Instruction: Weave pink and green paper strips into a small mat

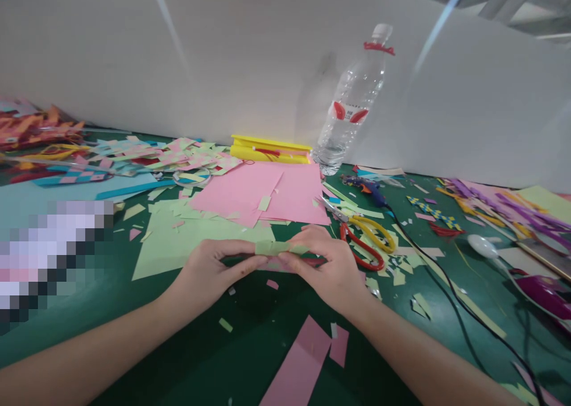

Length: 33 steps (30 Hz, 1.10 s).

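A short strip of pale green paper (270,248) stretches between my two hands, just above the green table. My left hand (219,263) pinches its left end between thumb and fingers. At the other end, my right hand (325,262) grips the strip, its thumb pressed near the middle. The strip looks folded or creased. Just beyond the fingers lie a pale green sheet (156,245) and pink sheets (294,195). Scissors (370,233) with red and yellow handles rest close to my right hand.
A clear plastic bottle (352,103) stands tilted in view by the white wall. A glue gun (366,186) with a black cord lies right of it. Paper scraps (169,156) pile at the back left. Pink strips (298,364) lie in front; a white spoon (484,246) is at right.
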{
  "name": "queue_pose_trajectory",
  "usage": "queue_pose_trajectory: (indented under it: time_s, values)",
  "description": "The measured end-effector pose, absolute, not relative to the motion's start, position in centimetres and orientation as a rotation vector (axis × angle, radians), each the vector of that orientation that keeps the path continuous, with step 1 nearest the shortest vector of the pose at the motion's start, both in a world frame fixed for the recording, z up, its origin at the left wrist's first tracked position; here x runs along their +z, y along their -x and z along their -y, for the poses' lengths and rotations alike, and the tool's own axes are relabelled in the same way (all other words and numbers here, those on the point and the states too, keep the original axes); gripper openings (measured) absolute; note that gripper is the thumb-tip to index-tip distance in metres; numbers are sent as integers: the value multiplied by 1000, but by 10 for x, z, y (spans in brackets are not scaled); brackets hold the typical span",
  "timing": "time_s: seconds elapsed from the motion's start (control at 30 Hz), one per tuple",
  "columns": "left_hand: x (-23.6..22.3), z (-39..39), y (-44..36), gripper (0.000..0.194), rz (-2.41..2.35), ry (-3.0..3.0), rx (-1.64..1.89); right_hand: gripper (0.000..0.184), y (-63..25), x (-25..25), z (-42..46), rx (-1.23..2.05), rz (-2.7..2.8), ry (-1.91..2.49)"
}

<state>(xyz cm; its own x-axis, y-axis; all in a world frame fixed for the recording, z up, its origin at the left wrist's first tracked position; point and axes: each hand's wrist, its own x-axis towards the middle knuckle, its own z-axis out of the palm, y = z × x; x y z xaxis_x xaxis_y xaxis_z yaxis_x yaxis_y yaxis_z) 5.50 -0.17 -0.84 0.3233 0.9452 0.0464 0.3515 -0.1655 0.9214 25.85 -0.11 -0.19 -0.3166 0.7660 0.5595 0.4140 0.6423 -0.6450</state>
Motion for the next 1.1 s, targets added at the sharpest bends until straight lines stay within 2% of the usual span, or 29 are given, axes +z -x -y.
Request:
queue_pose_trajectory:
  time_s: [0.67, 0.73, 1.1]
  values:
    - [-8, 2, -58, 25, -1095, -1788, 860, 8, -257, -4, 4, 563, 1974, 834]
    - [-9, 2, -58, 26, -1139, -1770, 866, 4, -257, -3, 5, 561, 1955, 865]
    - [-4, -3, -54, 38, -1482, -1801, 1033, 8, -261, -3, -1, 654, 1857, 1152]
